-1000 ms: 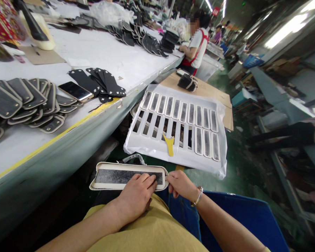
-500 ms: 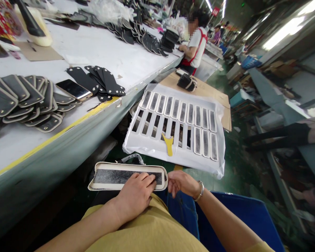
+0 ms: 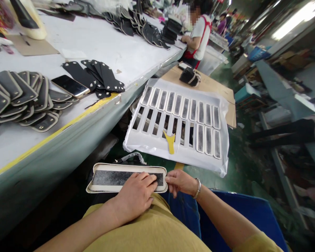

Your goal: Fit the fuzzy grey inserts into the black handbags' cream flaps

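Note:
A long bag (image 3: 107,177) lies across my lap, its cream-rimmed bottom with a dark central strip turned up. At its far side a handle (image 3: 133,154), apparently wrapped in clear plastic, sticks out. My left hand (image 3: 139,190) rests flat over the dark strip, right of its middle, fingers stretched out. At the bag's right end, my right hand (image 3: 180,182) is closed, with thumb and forefinger pinching the cream rim. Whatever else lies between those fingertips is hidden.
Ahead stands a white slotted rack (image 3: 157,141) with rows of cream-edged strips (image 3: 200,138) and a yellow forked tool (image 3: 170,142). The worktable (image 3: 81,140) on the left carries dark panels (image 3: 23,94) and a phone (image 3: 70,86). A blue bin (image 3: 241,213) is at right; a co-worker (image 3: 201,38) sits beyond.
My right hand has shifted slightly left, its thumb and forefinger now on the rim's end. My left hand stays on the strip. The view has tilted a little.

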A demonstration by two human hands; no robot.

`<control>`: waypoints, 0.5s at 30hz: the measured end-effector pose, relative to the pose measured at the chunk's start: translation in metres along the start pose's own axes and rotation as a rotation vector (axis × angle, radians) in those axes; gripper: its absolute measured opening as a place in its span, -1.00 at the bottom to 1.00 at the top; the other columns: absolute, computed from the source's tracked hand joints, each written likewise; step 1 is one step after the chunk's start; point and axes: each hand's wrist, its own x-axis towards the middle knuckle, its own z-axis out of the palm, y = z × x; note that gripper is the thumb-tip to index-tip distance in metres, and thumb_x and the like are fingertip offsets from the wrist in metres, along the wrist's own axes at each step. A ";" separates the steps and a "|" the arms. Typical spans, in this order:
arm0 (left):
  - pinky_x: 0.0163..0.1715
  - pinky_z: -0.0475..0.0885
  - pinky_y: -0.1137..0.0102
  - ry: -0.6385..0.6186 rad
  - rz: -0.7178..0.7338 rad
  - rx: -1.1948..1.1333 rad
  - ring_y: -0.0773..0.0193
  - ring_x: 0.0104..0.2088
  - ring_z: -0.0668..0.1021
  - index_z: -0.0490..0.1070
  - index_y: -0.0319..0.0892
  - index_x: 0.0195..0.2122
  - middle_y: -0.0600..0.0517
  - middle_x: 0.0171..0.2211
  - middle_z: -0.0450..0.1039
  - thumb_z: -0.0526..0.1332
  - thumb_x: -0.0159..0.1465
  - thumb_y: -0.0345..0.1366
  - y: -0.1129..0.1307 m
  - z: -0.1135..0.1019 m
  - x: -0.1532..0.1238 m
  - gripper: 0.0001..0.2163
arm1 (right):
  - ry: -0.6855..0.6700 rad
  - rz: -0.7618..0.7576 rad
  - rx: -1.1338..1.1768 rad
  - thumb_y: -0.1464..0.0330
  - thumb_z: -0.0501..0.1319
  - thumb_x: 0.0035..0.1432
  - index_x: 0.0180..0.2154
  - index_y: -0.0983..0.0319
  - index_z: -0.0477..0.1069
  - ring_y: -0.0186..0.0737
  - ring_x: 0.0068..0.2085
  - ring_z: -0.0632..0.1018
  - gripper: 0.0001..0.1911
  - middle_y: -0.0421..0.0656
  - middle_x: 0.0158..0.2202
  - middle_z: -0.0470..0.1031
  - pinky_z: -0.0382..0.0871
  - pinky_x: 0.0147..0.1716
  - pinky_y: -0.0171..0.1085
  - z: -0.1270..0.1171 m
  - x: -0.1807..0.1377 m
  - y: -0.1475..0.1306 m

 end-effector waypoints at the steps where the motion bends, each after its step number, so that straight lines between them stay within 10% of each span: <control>1: -0.09 0.25 0.23 -0.006 -0.003 -0.009 0.12 -0.04 0.34 0.37 -0.10 -0.03 0.00 0.04 0.33 0.22 0.17 -0.17 -0.001 0.000 0.001 -0.67 | 0.006 0.017 -0.033 -0.01 0.28 -0.13 -0.53 0.31 0.28 -0.39 -0.71 0.45 -0.51 -0.22 -0.64 0.47 0.29 -0.74 -0.46 0.001 -0.001 -0.005; 11: 0.02 0.27 0.17 -0.002 0.017 -0.266 0.06 0.01 0.36 0.35 -0.14 0.01 -0.07 0.05 0.34 0.24 0.12 -0.17 -0.002 -0.023 -0.008 -0.58 | 0.153 0.138 -0.233 0.04 0.26 -0.07 -0.57 0.29 0.29 -0.39 -0.70 0.43 -0.57 -0.22 -0.67 0.44 0.34 -0.72 -0.41 0.016 -0.011 -0.037; 15: -0.11 0.34 0.37 0.479 -0.247 -0.572 0.25 -0.15 0.45 0.42 -0.14 -0.17 -0.02 -0.15 0.43 0.11 0.24 -0.23 -0.034 -0.051 -0.069 -0.80 | 0.202 0.048 -0.197 0.02 0.23 -0.05 -0.58 0.27 0.25 -0.44 -0.72 0.38 -0.56 -0.26 -0.69 0.36 0.21 -0.76 -0.47 0.018 -0.013 -0.024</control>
